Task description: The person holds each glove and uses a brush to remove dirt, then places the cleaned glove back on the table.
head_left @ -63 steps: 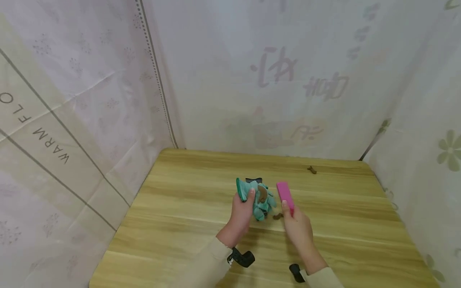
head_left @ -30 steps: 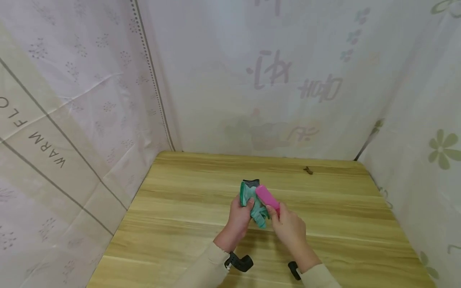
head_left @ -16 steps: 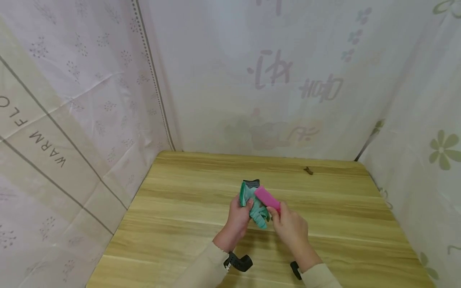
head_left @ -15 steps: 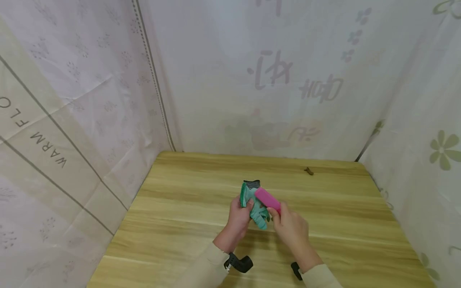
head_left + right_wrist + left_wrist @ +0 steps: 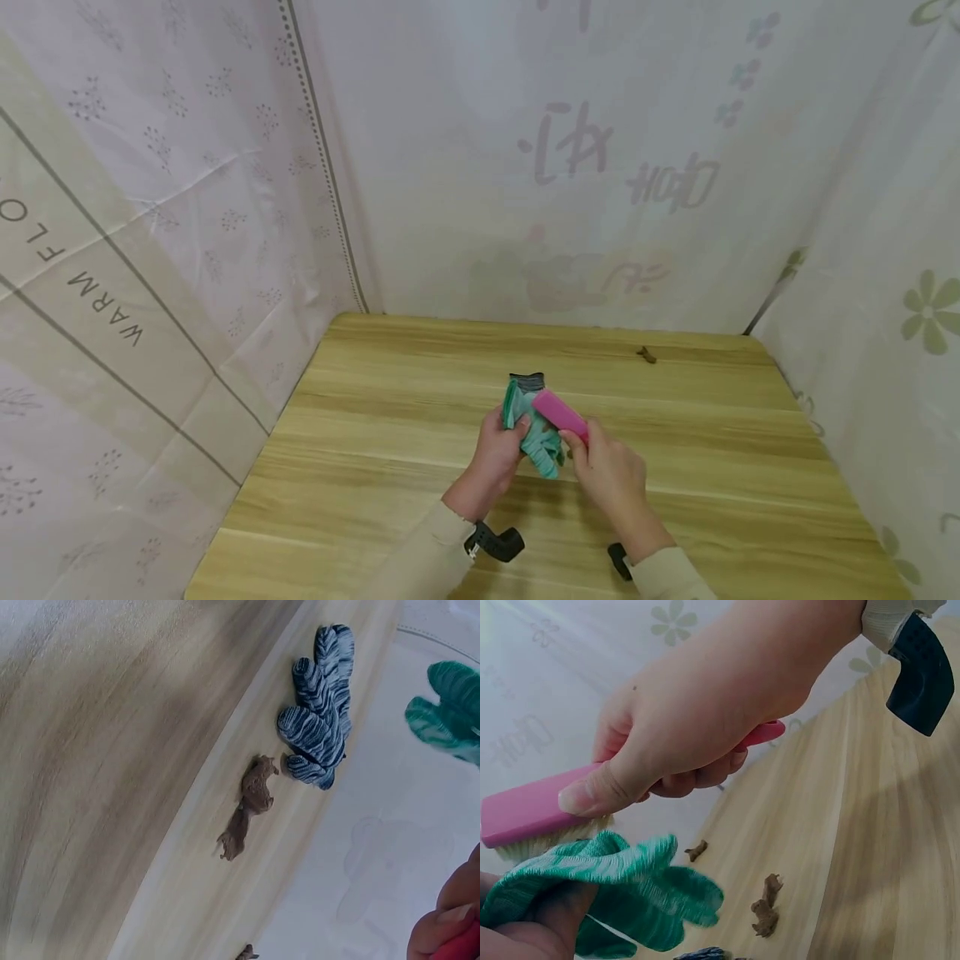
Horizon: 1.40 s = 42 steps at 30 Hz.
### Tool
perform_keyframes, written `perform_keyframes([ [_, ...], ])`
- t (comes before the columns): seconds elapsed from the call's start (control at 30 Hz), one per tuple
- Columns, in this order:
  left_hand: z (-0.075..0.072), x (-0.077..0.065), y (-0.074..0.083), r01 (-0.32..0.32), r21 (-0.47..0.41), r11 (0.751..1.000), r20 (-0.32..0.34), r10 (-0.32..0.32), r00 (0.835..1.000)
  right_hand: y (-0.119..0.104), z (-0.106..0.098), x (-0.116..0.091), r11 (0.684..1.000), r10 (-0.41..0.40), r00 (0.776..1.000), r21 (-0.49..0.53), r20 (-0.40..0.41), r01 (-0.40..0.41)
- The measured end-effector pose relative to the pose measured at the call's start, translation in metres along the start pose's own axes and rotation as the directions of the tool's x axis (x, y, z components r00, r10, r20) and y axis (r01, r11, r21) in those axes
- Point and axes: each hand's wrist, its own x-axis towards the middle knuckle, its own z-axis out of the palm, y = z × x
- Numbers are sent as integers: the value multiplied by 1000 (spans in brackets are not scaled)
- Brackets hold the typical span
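My left hand (image 5: 495,450) holds a green knit glove (image 5: 542,450), thumb on top, its fingers hanging down to the right. Some brown marks show on the fabric. In my right hand (image 5: 611,475) is a pink brush (image 5: 561,414), gripped by its handle. Its pale bristles (image 5: 544,844) face the glove in the left wrist view; whether they touch it I cannot tell. Behind the glove, a dark striped knit glove (image 5: 319,712) lies on the table. In the right wrist view only fingertips of the right hand show at the lower right.
Brown, clay-like lumps (image 5: 253,796) lie on the wooden table (image 5: 390,417) near the dark glove. Another small brown piece (image 5: 647,355) sits near the back edge. Patterned cloth (image 5: 465,167) hangs at the back and sides. A black wrist mount (image 5: 498,543) is strapped at the left sleeve.
Two seconds ago the brush was apart, right of the glove, and a large brown patch showed on the glove. The brush has moved left over it; since then both hands have barely shifted.
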Motion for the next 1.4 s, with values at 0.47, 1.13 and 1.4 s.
perform_keyframes([
  [0.47, -15, 3, 24, -18, 28, 999, -39, 20, 999, 26, -22, 7, 966, 202, 966, 132, 159, -223],
  [1.13, -5, -2, 9, 35, -166, 985, 219, 2, 976, -15, -17, 2, 860, 175, 965, 447, 193, -245],
  [1.4, -12, 1, 9, 220, -416, 883, 357, -64, 932, -17, -21, 0, 873, 188, 961, 414, 205, -259],
])
